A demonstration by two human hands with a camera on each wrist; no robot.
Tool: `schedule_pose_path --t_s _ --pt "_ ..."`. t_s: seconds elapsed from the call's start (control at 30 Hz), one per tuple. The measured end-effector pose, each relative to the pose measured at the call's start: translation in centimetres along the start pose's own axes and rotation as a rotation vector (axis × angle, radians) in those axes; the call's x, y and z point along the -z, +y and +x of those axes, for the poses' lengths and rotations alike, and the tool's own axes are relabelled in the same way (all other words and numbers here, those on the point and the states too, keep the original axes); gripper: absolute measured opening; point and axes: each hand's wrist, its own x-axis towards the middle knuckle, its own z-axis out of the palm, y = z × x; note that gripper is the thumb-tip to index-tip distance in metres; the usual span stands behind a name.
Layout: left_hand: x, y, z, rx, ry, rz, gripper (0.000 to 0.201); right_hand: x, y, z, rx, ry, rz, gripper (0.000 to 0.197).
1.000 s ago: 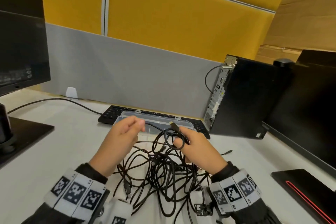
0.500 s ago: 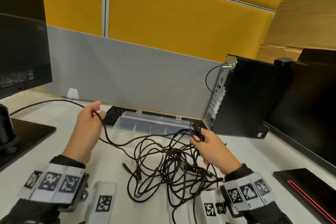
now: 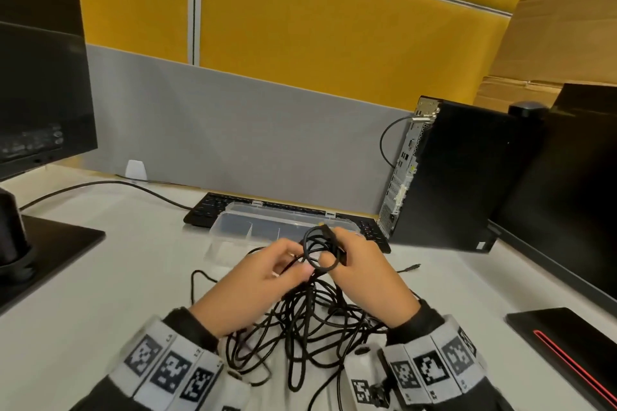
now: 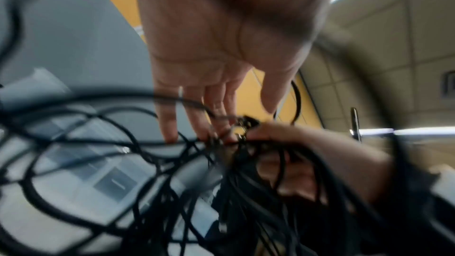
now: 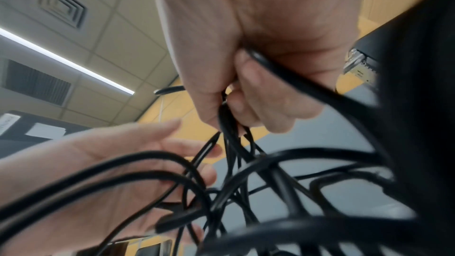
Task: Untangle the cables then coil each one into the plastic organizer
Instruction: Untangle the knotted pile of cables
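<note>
Black cables: a tangled heap of thin black cables (image 3: 300, 327) is spread on the white desk (image 3: 100, 294), between the two forearms and just in front of the organizer.
Coil: a small coil of a few loops (image 3: 322, 252) is held up above the heap, with a connector end sticking out at its top.
Right hand: the right hand (image 3: 364, 274) is closed around the coil; in the right wrist view the curled fingers (image 5: 248, 92) are seen pinching several strands together.
Left hand: the left hand (image 3: 263, 274) is placed against the coil's left side; its fingers (image 4: 169, 122) are extended, slightly spread, with the tips touching strands. No firm grip is shown.
Organizer: a clear plastic organizer (image 3: 267, 227) with dividers sits open behind the hands, in front of a black keyboard (image 3: 213, 207). No cable is seen inside it.
Progress: early stage, by judgement. One cable is only partly coiled, its tail seemingly caught in the heap; the other cables remain to be untangled, coiled and stowed.
</note>
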Motion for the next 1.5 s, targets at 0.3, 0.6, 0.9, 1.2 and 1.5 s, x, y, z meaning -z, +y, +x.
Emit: schedule_pose_path --t_s 0.3,0.6,0.9,1.2,1.5 --pt "0.4 0.2 -0.1 -0.154 0.196 0.015 0.029 0.6 0.8 0.5 -0.003 -0.083 0.092 0.023" --pt "6.5 -0.3 -0.3 0.026 0.735 -0.439 0.031 2.4 5.1 0.7 -0.316 0.074 0.28 0.02" --pt "5.3 -0.7 0.1 0.209 0.58 0.094 0.047 1.8 3.6 -0.3 -0.142 0.094 -0.055 0.014" --pt "0.2 0.8 -0.4 -0.146 0.175 0.282 0.017 0.9 -0.3 -1.0 -0.043 0.022 -0.258 0.012" --pt "3.3 0.2 -0.4 -0.138 0.488 0.144 0.025 1.7 2.5 -0.1 -0.153 -0.034 0.136 0.013"
